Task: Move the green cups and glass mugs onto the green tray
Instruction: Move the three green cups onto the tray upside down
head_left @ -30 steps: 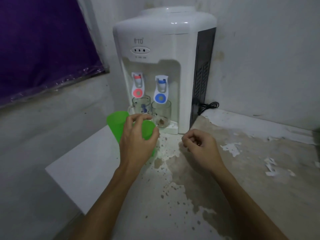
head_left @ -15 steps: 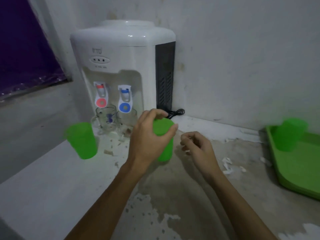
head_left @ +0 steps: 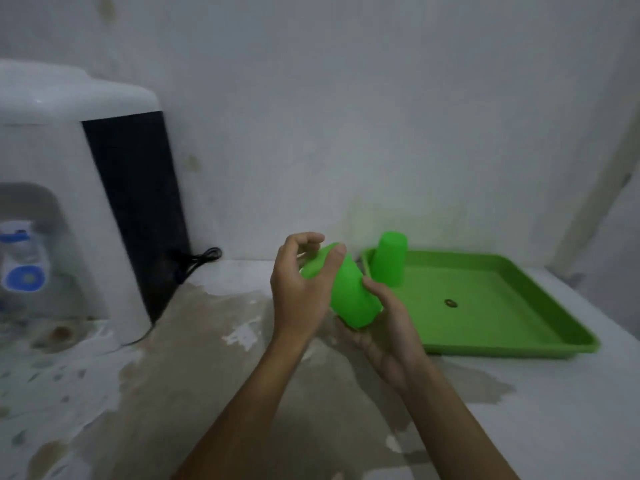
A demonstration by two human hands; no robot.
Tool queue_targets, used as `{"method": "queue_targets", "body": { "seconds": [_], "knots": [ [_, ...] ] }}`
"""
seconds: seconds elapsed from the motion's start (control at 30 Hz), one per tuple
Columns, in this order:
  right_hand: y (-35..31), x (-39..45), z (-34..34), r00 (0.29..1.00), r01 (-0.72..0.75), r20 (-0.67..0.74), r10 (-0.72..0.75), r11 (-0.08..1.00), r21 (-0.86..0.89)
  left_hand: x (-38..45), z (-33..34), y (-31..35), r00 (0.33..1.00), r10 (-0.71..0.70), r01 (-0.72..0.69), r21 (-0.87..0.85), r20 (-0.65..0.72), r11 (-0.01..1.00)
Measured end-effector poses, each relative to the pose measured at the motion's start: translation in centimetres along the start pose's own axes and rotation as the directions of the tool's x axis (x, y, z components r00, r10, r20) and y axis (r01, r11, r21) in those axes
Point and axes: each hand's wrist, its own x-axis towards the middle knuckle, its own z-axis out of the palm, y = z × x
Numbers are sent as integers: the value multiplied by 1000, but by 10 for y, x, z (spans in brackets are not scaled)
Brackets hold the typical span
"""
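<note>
Tilted green plastic cup (head_left: 349, 292) held in air btwn both hands, just left of flat green plastic tray (head_left: 491, 306). Left hand (head_left: 299, 289) fingers curled over its top; right hand (head_left: 384, 327) cradles base, fingers wrapped. Second green cup (head_left: 389, 258) sits upside-down in tray's far-left corner.

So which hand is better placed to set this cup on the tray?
Probably the right hand. It cradles the tilted green cup from below on the side nearest the green tray, where an upside-down cup already stands. The left hand holds the cup's far side, away from the tray.
</note>
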Motion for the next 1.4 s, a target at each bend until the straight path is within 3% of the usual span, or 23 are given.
{"method": "queue_targets", "body": {
  "seconds": [0.17, 0.3, 0.4, 0.47, 0.57, 0.7, 1.03, 1.4],
  "knots": [
    [-27, 5, -26, 949, 201, -267, -167, 974, 105, -12, 34, -19, 985, -105, 120, -105, 139, 987],
    [-48, 12, -46, 863, 366, -386, -325, 930, 35, -14, 47, -41, 937, -138, 172, -81, 321, 982],
    [-70, 22, -67, 680, 508, -433, -592, 806, -305, -7, 44, -67, 916, -185, 203, -12, 355, 979],
    [-83, 31, -80, 557, 501, -386, -735, 668, -550, 1, 42, -87, 923, -191, 183, 55, 335, 982],
    [-94, 47, -93, 482, 443, -288, -828, 513, -735, 14, 39, -112, 931, -154, 106, 159, 331, 982],
    [-98, 72, -104, 465, 360, -171, -869, 362, -860, 25, 41, -132, 917, -111, 19, 237, 383, 971],
    [-108, 125, -117, 511, 178, -46, -858, 158, -971, 29, 34, -157, 893, -85, -47, 279, 442, 959],
    [-113, 143, -126, 527, 128, -37, -849, 122, -984, 31, 34, -158, 901, -88, -46, 296, 424, 954]
  ]
}}
